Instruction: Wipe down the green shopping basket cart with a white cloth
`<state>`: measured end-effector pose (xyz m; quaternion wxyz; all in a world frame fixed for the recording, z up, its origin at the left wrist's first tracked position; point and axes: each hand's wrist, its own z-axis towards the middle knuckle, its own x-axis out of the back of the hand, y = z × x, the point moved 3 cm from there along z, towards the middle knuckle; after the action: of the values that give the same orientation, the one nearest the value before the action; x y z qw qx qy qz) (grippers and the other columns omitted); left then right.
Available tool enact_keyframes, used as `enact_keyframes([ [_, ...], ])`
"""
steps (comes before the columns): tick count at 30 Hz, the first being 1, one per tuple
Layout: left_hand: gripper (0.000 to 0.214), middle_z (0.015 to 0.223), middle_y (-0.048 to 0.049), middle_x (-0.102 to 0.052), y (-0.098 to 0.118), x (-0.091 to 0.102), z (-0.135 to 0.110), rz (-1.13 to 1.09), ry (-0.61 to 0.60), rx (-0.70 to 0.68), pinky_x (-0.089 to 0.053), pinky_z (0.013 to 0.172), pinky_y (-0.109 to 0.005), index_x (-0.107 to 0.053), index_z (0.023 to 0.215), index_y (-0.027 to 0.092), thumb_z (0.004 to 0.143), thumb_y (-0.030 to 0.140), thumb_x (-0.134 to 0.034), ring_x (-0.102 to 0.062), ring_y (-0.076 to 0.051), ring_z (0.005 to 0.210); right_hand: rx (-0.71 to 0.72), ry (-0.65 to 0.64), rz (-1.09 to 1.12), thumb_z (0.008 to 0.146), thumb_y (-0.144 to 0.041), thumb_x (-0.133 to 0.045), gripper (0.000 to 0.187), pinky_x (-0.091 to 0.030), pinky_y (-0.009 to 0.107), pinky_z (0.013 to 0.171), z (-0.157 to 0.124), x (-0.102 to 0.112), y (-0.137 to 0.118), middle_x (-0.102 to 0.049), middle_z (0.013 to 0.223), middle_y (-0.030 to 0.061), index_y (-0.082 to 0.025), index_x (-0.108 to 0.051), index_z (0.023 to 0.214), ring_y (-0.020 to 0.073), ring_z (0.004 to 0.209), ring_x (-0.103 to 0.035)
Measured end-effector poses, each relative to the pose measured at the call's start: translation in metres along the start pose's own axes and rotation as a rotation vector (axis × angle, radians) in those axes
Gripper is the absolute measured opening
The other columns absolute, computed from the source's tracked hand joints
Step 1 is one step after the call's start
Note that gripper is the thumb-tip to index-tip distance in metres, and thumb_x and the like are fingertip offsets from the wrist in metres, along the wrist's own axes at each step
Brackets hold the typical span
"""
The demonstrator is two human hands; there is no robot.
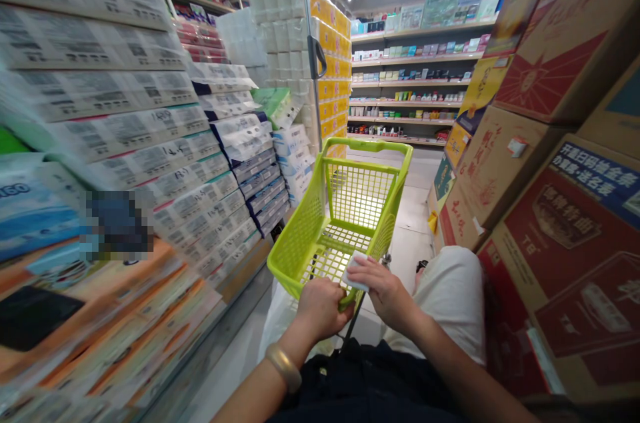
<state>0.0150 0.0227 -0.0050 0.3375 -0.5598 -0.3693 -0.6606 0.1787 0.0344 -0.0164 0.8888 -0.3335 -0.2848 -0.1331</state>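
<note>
A yellow-green plastic shopping basket (295, 236) with grid walls stands upright in front of me, its inside showing only the grid floor. My left hand (323, 306), with a gold bangle on the wrist, is wrapped round the basket's near rim. My right hand (376, 280) presses a folded white cloth or tissue (354, 271) against the rim at the near right corner; which of the two materials it is, I cannot tell. Part of the palm and thumb of the right hand is hidden.
Stacked plastic-wrapped packs (135, 96) rise along the left. Cardboard cartons (515, 176) wall the right side. Shelves of small goods (410, 80) stand at the back. A dark phone-like slab (37, 316) lies on orange packs at the lower left. A metal pole (311, 16) stands beyond the basket.
</note>
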Motion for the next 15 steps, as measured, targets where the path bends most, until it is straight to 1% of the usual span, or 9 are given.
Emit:
enact_keyframes([
  [3,0.029,0.071,-0.0077,-0.070,-0.001,0.001,-0.001,0.002,-0.004,0.000,-0.042,0.067,-0.030,-0.071,0.069,0.019,0.080,0.042,-0.058,-0.063,-0.021,0.074,0.000,-0.005,0.032,0.084,0.000,-0.040,0.049,-0.043,0.050,0.108,0.003,0.003,0.003,-0.071,0.117,0.0043,-0.026,-0.068,0.114,0.0211,0.126,-0.056],
  [6,0.028,0.071,-0.0066,-0.070,0.001,0.002,-0.001,-0.001,-0.002,-0.009,-0.042,0.067,-0.030,-0.071,0.068,0.019,0.081,0.041,-0.057,-0.063,-0.020,0.074,-0.048,0.047,0.019,0.084,0.000,-0.040,0.049,-0.042,0.050,0.109,0.015,0.015,0.020,-0.072,0.116,0.0043,-0.026,-0.069,0.113,0.0211,0.125,-0.057],
  [8,0.028,0.071,-0.0061,-0.071,0.002,0.002,-0.001,-0.003,0.002,-0.012,-0.041,0.067,-0.030,-0.070,0.068,0.020,0.081,0.040,-0.056,-0.063,-0.020,0.074,-0.079,0.085,0.001,0.084,0.000,-0.041,0.048,-0.041,0.050,0.110,0.019,0.020,0.026,-0.072,0.115,0.0047,-0.026,-0.070,0.112,0.0215,0.125,-0.057],
  [10,0.027,0.071,-0.0060,-0.070,0.002,0.002,0.000,-0.005,0.006,-0.011,-0.041,0.067,-0.031,-0.070,0.067,0.020,0.080,0.039,-0.057,-0.063,-0.021,0.074,-0.084,0.085,-0.006,0.083,0.001,-0.042,0.048,-0.040,0.050,0.110,0.016,0.018,0.023,-0.072,0.115,0.0049,-0.025,-0.070,0.111,0.0218,0.125,-0.056],
  [15,0.029,0.072,-0.0077,-0.071,-0.001,0.000,-0.001,-0.006,0.017,-0.001,-0.040,0.066,-0.031,-0.070,0.067,0.018,0.080,0.042,-0.057,-0.063,-0.021,0.074,0.011,-0.019,0.040,0.080,0.002,-0.042,0.051,-0.042,0.050,0.109,0.002,0.002,0.000,-0.071,0.116,0.0051,-0.026,-0.069,0.113,0.0212,0.126,-0.056],
])
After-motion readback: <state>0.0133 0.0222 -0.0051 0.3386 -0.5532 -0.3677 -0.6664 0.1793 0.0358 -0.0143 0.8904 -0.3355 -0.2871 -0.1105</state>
